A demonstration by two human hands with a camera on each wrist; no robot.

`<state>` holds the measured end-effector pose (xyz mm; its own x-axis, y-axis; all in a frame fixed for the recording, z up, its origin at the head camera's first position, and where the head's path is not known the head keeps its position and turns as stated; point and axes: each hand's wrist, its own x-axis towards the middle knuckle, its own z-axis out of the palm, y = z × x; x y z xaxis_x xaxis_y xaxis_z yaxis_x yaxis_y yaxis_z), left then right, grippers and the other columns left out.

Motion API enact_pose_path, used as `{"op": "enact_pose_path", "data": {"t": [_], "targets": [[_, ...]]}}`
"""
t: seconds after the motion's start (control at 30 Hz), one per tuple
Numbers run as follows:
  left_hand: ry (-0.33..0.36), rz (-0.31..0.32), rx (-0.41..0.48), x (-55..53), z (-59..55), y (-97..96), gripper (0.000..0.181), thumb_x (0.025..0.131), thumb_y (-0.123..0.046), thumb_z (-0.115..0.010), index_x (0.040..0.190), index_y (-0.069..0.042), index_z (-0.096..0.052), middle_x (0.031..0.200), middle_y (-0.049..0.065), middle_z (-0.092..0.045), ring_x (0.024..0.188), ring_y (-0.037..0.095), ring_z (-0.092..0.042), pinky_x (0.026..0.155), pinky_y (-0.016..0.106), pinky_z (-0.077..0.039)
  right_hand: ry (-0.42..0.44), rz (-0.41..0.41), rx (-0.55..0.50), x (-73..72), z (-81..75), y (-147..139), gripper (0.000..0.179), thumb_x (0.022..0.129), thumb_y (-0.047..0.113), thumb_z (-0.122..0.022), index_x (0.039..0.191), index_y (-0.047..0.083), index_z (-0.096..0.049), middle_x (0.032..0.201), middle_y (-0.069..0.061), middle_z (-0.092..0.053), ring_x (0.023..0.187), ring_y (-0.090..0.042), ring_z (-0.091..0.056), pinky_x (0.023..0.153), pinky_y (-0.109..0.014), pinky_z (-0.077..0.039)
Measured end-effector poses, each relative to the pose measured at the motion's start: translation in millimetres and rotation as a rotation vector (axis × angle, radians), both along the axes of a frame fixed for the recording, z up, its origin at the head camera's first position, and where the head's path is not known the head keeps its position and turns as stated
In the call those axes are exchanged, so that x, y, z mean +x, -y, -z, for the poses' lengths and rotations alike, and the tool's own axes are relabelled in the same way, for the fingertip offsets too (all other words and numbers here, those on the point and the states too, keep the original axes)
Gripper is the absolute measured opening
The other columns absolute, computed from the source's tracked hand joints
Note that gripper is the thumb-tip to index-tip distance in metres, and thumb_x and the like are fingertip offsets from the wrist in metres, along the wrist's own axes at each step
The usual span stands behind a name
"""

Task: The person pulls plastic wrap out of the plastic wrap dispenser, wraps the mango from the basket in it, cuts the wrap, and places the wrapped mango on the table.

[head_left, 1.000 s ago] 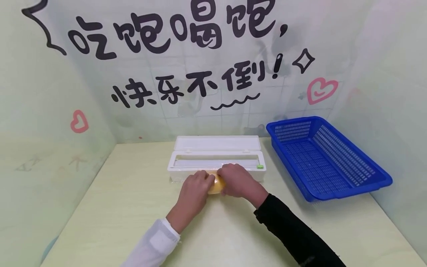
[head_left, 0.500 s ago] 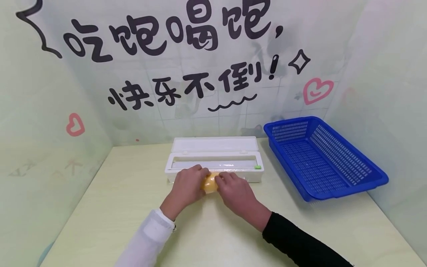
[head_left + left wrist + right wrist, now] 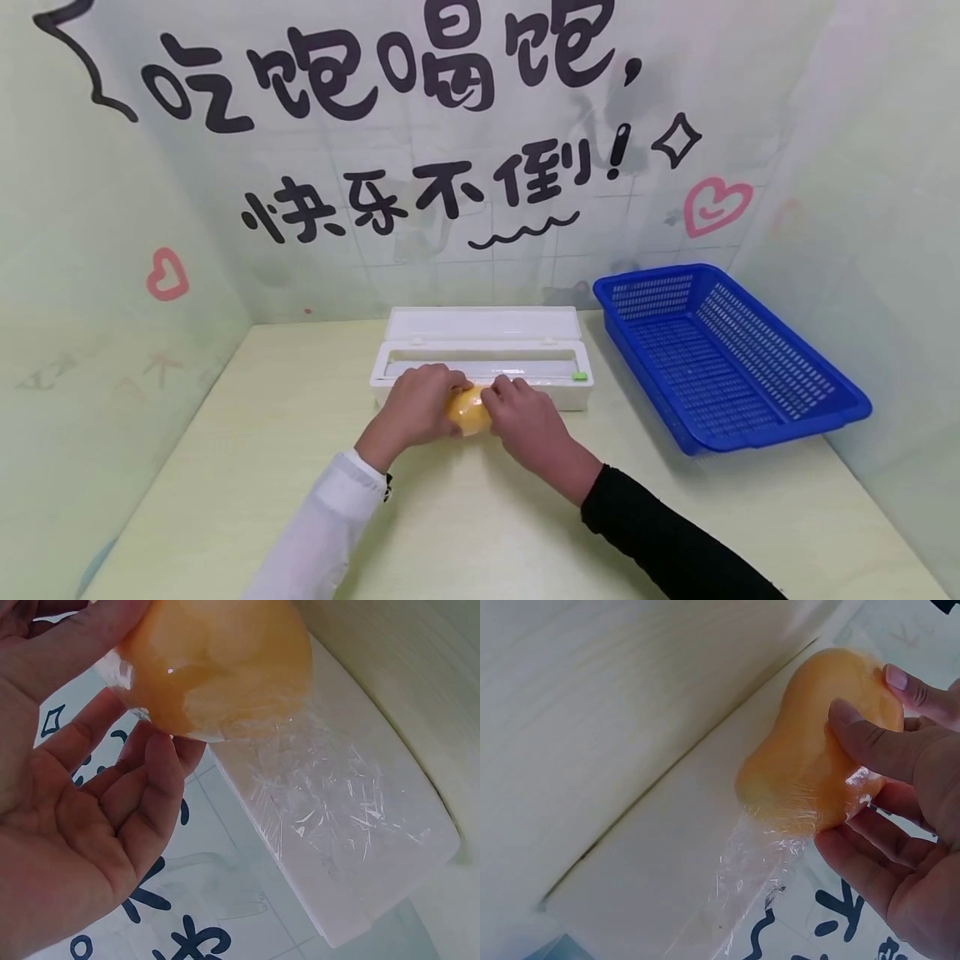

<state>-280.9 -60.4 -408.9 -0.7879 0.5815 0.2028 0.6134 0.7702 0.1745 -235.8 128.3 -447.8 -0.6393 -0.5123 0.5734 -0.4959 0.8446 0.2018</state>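
Note:
A smooth, orange-yellow, pear-shaped fruit or squash (image 3: 470, 408), partly covered in clear cling film (image 3: 337, 795), is held between both hands in front of a white cling film box (image 3: 480, 323). My left hand (image 3: 414, 408) holds its left end with the thumb and fingers. My right hand (image 3: 531, 429) grips the right end, its thumb lying on the surface in the right wrist view. Wrinkled film hangs from the fruit or squash over the box's white side. The box's lid stands open at the back, and a green slider (image 3: 580, 377) sits at its right end.
A blue mesh basket (image 3: 731, 358) stands on the table's right side, near the wall. The pale table (image 3: 450, 533) meets a printed backdrop (image 3: 420, 283) just behind the box. Side walls rise to the left and right.
My hands have moved slightly left with the fruit or squash, and more of it shows between them. The right hand's wrist has dropped lower. The whole head view has shifted a little.

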Motion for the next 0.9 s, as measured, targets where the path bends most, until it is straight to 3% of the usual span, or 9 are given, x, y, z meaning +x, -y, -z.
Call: {"op": "enact_pose_path", "data": {"t": [0.13,0.4,0.53,0.63,0.77,0.9], "targets": [[0.018,0.0,-0.011,0.1,0.1,1.0,0.058,0.056,-0.027,-0.099,0.108,-0.016,-0.076,0.087,-0.002,-0.069,0.075,0.015,-0.056,0.071,0.037,-0.046,0.101,0.027,-0.009,-3.7,-6.4,0,0.043,0.065,0.021,-0.094,0.096,0.009,-0.067,0.091,-0.005,-0.063,0.072,-0.019,-0.063,0.055,-0.029,-0.054],[0.085,0.007,-0.011,3.0,3.3,2.3,0.052,0.065,-0.025,-0.094,0.112,-0.016,-0.076,0.084,-0.003,-0.068,0.075,0.016,-0.055,0.07,0.038,-0.045,0.262,-0.006,-0.034,-11.1,-14.7,-4,0.036,0.067,0.021,-0.093,0.092,0.013,-0.068,0.084,-0.001,-0.063,0.068,-0.016,-0.059,0.058,-0.029,-0.051],[0.121,0.0,0.05,2.5,6.8,4.3,0.053,0.064,-0.025,-0.094,0.114,-0.017,-0.076,0.086,-0.005,-0.071,0.075,0.016,-0.056,0.07,0.037,-0.044,0.339,0.005,-0.031,-15.1,-18.6,-5,0.036,0.066,0.022,-0.093,0.091,0.015,-0.069,0.082,0.001,-0.062,0.068,-0.015,-0.058,0.061,-0.03,-0.049],[0.126,-0.053,0.125,6.1,9.2,4.5,0.062,0.062,-0.023,-0.097,0.119,-0.013,-0.074,0.096,-0.001,-0.073,0.081,0.018,-0.061,0.075,0.038,-0.05,0.38,0.012,-0.031,-16.8,-21.2,-5,0.036,0.066,0.023,-0.094,0.093,0.015,-0.07,0.082,0.001,-0.062,0.068,-0.015,-0.058,0.062,-0.03,-0.049],[-0.012,-0.111,0.156,22.1,11.3,3.4,0.065,0.058,-0.021,-0.099,0.117,-0.009,-0.073,0.11,0.009,-0.069,0.086,0.028,-0.067,0.078,0.044,-0.056,0.416,0.012,-0.033,-17.7,-23.7,-4,0.036,0.067,0.024,-0.094,0.095,0.015,-0.073,0.083,0.002,-0.064,0.069,-0.014,-0.058,0.063,-0.029,-0.048],[-0.241,-0.081,0.033,34.8,19.8,2.9,0.061,0.056,-0.03,-0.099,0.107,-0.012,-0.07,0.107,0.009,-0.064,0.089,0.03,-0.062,0.075,0.045,-0.053,0.452,0.001,-0.039,-19.3,-28.3,-4,0.036,0.068,0.024,-0.094,0.096,0.014,-0.074,0.084,0.002,-0.067,0.071,-0.013,-0.058,0.065,-0.029,-0.048]]}}
